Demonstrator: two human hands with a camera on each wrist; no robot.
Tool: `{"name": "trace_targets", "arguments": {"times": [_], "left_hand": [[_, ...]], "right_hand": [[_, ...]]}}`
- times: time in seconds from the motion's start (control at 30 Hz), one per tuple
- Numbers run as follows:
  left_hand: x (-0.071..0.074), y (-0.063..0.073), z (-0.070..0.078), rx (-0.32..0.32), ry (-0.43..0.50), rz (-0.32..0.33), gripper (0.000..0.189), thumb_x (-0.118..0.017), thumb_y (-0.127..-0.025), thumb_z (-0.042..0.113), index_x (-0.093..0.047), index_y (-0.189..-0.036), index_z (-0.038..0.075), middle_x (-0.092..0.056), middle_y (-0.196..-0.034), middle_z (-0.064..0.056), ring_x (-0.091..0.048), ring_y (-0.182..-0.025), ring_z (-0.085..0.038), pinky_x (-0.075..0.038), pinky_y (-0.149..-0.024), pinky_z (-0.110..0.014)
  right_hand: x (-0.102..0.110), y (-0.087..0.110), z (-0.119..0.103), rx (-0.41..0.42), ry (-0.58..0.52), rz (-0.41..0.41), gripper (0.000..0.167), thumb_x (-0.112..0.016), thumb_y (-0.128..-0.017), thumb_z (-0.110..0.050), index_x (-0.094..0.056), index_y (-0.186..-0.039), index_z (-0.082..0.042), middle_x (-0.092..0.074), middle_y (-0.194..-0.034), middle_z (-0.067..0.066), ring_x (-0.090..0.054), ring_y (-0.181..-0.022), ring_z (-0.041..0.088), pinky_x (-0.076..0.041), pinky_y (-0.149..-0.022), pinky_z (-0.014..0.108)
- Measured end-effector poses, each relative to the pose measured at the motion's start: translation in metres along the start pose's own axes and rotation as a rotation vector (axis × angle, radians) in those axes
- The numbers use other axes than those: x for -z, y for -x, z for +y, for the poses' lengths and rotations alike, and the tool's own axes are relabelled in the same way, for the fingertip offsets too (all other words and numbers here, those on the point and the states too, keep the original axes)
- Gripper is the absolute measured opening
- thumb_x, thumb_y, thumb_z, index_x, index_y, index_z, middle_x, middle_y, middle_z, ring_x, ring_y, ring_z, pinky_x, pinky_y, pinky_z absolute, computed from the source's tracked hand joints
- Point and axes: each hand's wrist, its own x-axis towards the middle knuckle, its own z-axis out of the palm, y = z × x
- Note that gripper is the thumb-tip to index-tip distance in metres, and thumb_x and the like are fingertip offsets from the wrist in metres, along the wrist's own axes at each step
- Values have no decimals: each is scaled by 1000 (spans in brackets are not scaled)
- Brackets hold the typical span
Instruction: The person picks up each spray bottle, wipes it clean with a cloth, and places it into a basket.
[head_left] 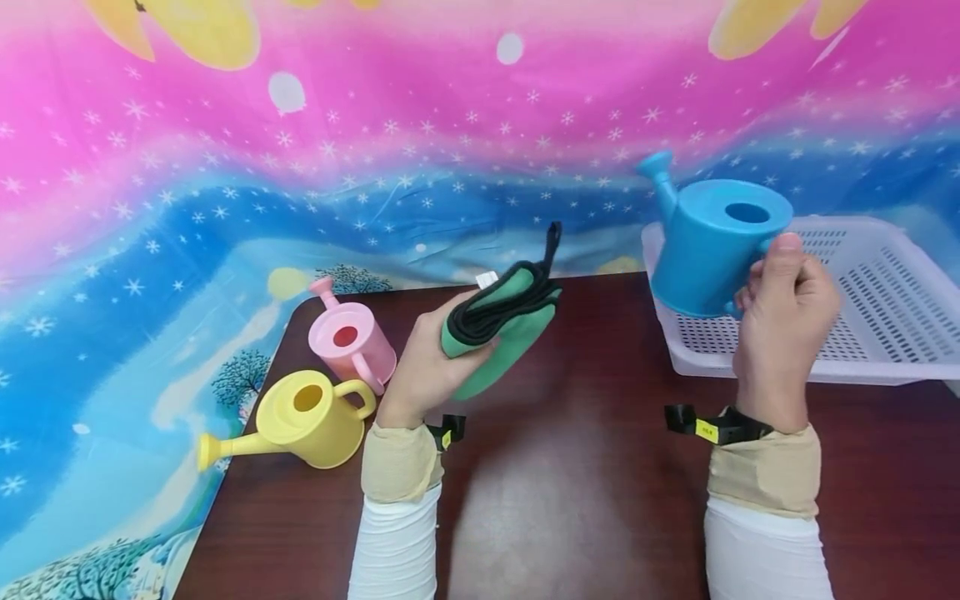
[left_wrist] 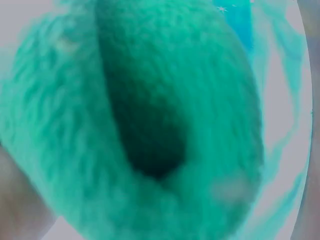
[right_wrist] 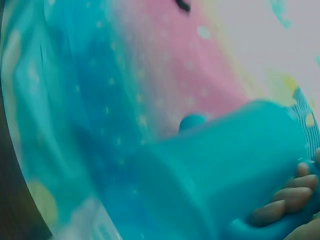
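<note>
The relation that mattered lay between the two held things: the blue watering can (head_left: pixel 705 262) was up to the right of the folded green cloth (head_left: pixel 510 354), a clear gap between them, with neither touching the other. The can hung nearly upright, its spout (head_left: pixel 663 187) angled up and leftward, toward the cloth's side, its handle on the right. The right grip (head_left: pixel 787 308) was closed round that handle, fingers curled through it, thumb near the top. The left grip (head_left: pixel 431 362), the nearer one to the cloth, was wrapped about it, folds and black edging facing right, a black loop sticking up; the left wrist view showed a hollow between layers. Past the can stood a white basket (head_left: pixel 862 372); whether the can was directly over it, I could not tell. At the left of the dark surface (head_left: pixel 570 483), a pink watering can (head_left: pixel 330 350) and a yellow watering can (head_left: pixel 322 437) stood close together.
</note>
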Motion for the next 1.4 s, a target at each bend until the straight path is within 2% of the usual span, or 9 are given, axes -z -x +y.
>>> {"name": "trace_targets", "arguments": {"times": [0.17, 0.3, 0.43, 0.63, 0.73, 0.9, 1.23, 1.3, 1.4], "left_hand": [[0, -2, 0, -12, 0, 137, 51, -80, -89, 4, -67, -138, 6, -75, -128, -14, -70, -120, -24, -55, -109, -40], [0, -2, 0, -5, 17, 206, 51, -79, -90, 5, -66, -139, 5, -74, -132, -14, -69, -124, -25, -54, -110, -37], [1, -1, 1, -4, 35, 235, 51, -79, -90, 2, -65, -139, 1, -73, -133, -16, -69, -124, -27, -55, -109, -32], [2, 1, 2, -7, 40, 239, 50, -79, -89, 1, -65, -137, 0, -73, -132, -18, -70, -123, -28, -54, -108, -29], [3, 1, 1, -12, 47, 247, 49, -79, -89, 1, -66, -136, -1, -73, -131, -19, -70, -122, -29, -55, -108, -30], [3, 0, 2, -12, 59, 267, 48, -79, -89, 1, -66, -135, 0, -73, -130, -19, -70, -121, -27, -54, -108, -30], [4, -1, 3, -12, 59, 283, 47, -78, -91, 3, -67, -136, 1, -74, -130, -17, -70, -122, -25, -54, -109, -33], [4, 0, 2, -14, 55, 283, 46, -78, -91, 3, -67, -135, 1, -74, -130, -17, -70, -121, -24, -54, -109, -33], [4, 0, 1, -17, 47, 280, 46, -78, -91, 4, -67, -135, 1, -74, -130, -17, -70, -122, -25, -54, -109, -32]], "right_hand": [[22, -12, -3, -109, 423, 51, 34, -61, -106, -31, -60, -76, -17, -47, -66, -3, -43, -63, 13, -34, -60, 24], [34, -18, -8, -272, 708, 6, 37, -52, -108, -39, -54, -80, -15, -47, -75, -5, -43, -71, 15, -32, -62, 29], [43, -23, -7, -415, 868, -86, 43, -47, -108, -47, -59, -88, -10, -52, -74, -10, -46, -76, 17, -36, -60, 31], [51, -27, 5, -479, 1066, -253, 56, -36, -106, -54, -68, -111, -8, -56, -74, -16, -48, -62, 18, -40, -47, 37], [52, -26, 10, -468, 1127, -325, 63, -33, -107, -53, -69, -120, -2, -63, -91, -1, -48, -65, 27, -41, -48, 40], [51, -24, 13, -452, 1164, -402, 66, -31, -110, -45, -67, -128, 7, -64, -126, 28, -51, -108, 39, -42, -75, 44], [56, -27, 12, -462, 1229, -517, 71, -32, -110, -48, -56, -145, 9, -56, -145, 38, -49, -127, 53, -48, -96, 67], [60, -29, 9, -468, 1243, -567, 73, -36, -109, -51, -51, -149, 8, -51, -149, 40, -49, -128, 55, -49, -97, 69], [64, -30, 5, -460, 1258, -607, 75, -43, -108, -54, -52, -147, 9, -53, -145, 41, -53, -121, 53, -55, -79, 54]]}}
